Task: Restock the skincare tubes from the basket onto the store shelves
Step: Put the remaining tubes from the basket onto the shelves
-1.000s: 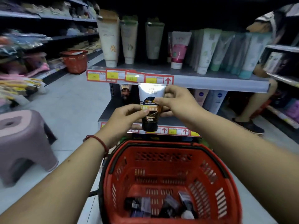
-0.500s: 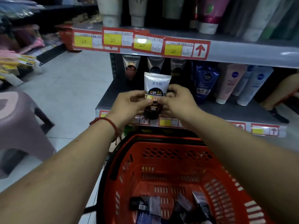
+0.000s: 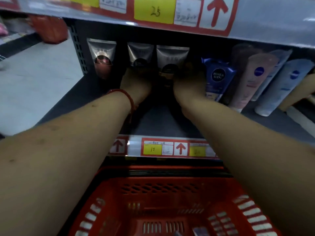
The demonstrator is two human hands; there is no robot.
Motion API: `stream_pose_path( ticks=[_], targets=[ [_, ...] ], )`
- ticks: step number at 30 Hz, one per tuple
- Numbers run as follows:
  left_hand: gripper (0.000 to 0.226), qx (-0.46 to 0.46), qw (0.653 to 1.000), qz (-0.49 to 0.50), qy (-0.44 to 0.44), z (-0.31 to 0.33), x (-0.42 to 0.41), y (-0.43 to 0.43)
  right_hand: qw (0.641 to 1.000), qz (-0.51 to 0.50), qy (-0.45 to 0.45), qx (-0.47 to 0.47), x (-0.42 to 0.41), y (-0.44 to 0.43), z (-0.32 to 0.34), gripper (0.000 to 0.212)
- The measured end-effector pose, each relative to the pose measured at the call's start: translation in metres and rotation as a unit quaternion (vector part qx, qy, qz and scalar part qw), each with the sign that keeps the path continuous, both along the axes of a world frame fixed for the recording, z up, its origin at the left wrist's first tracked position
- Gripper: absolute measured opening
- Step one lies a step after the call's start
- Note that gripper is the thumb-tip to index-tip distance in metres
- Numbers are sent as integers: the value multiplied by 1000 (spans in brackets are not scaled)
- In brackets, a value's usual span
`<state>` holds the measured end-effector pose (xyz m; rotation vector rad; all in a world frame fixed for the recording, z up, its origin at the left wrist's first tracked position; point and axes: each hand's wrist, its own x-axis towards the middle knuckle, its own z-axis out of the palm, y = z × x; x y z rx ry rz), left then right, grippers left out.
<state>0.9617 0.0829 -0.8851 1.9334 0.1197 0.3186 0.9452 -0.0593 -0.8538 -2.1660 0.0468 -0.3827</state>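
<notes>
A white-and-black skincare tube stands cap down deep on the lower shelf. My left hand and my right hand reach in on either side of it, both closed around its lower part. Two similar tubes stand to its left, one right beside it and one with a pinkish lower part. The red basket sits below the shelf, with a few dark tubes at its bottom edge of view. The fingers are in shadow.
A blue Nivea Men tube, a pink tube and pale blue tubes stand to the right. The upper shelf edge with price labels overhangs close above. Grey floor lies to the left.
Both hands have carried the tube forward from in front of the shelf into the row at its back. The view has dropped and moved closer to the lower shelf.
</notes>
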Motion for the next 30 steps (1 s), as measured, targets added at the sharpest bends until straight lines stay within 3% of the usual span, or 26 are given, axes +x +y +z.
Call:
stream_pose_path(
  ticks=[4, 7, 14, 18, 24, 30],
  targets=[
    [11, 24, 999, 25, 0, -9, 7, -14, 998, -48, 28, -13, 14, 0, -18, 40],
    [21, 100, 995, 5, 19, -23, 10, -15, 996, -50, 67, -42, 21, 0, -29, 39],
    [23, 243, 967, -73, -5, -4, -16, -17, 990, -4, 125, -72, -2, -7, -12, 32],
    [34, 253, 965, -62, -9, 25, -71, -14, 991, 63, 99, -67, -49, -19, 10, 28],
    [63, 330, 941, -75, -2, 62, -186, -18, 967, 171, 28, -188, -144, -59, 54, 57],
    [72, 384, 921, -68, -10, 80, -285, -38, 935, 223, 14, -275, -238, -96, 71, 73]
  ],
)
